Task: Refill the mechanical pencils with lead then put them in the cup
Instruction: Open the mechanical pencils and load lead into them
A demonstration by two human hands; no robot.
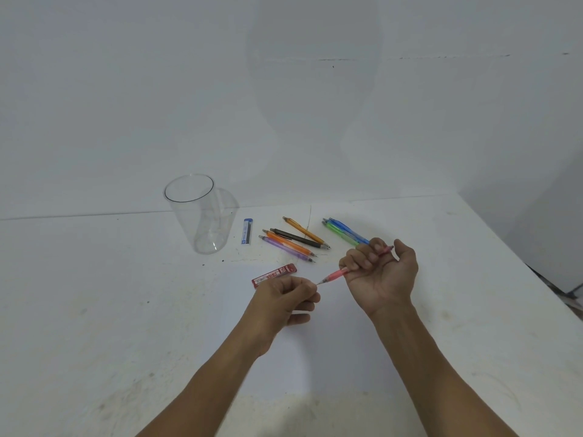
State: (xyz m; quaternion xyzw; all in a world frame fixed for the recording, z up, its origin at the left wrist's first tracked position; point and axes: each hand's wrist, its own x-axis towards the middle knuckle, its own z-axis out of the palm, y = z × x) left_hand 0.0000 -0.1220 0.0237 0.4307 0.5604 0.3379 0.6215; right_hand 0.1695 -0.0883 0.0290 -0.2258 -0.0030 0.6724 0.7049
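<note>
My right hand [381, 272] is turned palm up above the white table [94, 294], its four fingers curled tightly over the barrel of a pink mechanical pencil [337, 274] and the thumb standing up beside the pencil's back end. The pencil slants down and to my left, and its metal tip meets my left hand [284, 298]. That hand is closed loosely, thumb and forefinger pinched together right at the tip and the other fingers tucked under; whether a lead sits between the fingertips is too fine for me to tell. Just behind my left hand a red lead case [273, 274] lies flat on the table. Farther back, a purple pencil [285, 249], an orange pencil [288, 242] and a black pencil [298, 238] lie side by side, with a yellow-orange pencil [304, 231] just beyond them. A green pencil [342, 234] and a blue pencil [348, 231] lie together behind my right hand's fingers, which hide their near ends. A blue lead case [247, 231] lies between these pencils and the clear plastic cup [195, 216], which stands upright to the left, well apart from both hands.
</note>
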